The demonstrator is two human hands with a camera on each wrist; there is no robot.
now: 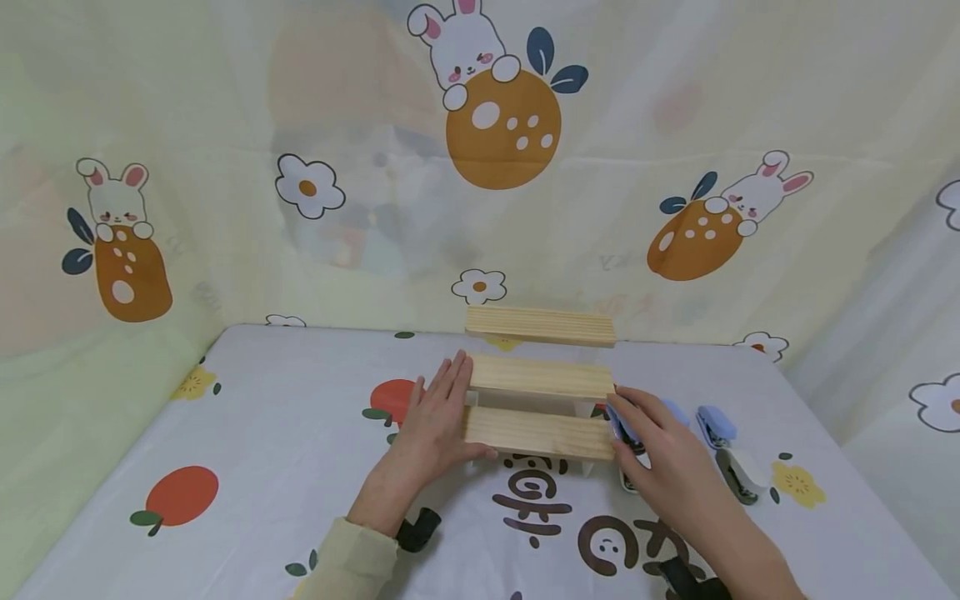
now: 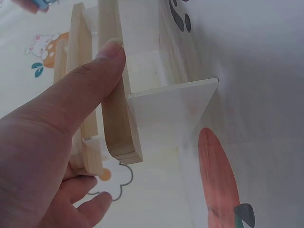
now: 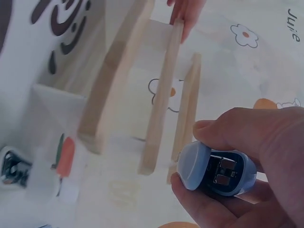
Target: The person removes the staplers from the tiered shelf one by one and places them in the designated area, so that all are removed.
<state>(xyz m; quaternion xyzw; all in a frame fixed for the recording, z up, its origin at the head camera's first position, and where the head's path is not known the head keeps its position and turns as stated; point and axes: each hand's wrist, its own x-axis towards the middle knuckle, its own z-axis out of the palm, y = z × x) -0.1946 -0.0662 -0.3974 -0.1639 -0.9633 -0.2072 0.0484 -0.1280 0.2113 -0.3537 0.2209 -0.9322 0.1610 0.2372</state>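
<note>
A stepped rack has three pale wooden slats: front [image 1: 538,432], middle [image 1: 542,377] and back [image 1: 540,326]. White supports [image 2: 166,102] carry them. My left hand [image 1: 435,417] holds the rack at its left end. Its thumb presses the front slat, and its other fingers lie by the middle slat's end. Between thumb and fingers, my right hand [image 1: 660,442] grips a small light blue stapler [image 3: 194,166], close to the slats' right ends. The stapler's dark inside with metal parts faces the right wrist camera.
Right of my right hand lie a blue stapler [image 1: 716,425] and a white stapler [image 1: 738,475]. Something blue [image 1: 677,411] shows partly behind that hand. Another small stapler [image 3: 14,166] sits by the rack's right side. A patterned curtain [image 1: 375,250] rises behind the table [image 1: 262,417].
</note>
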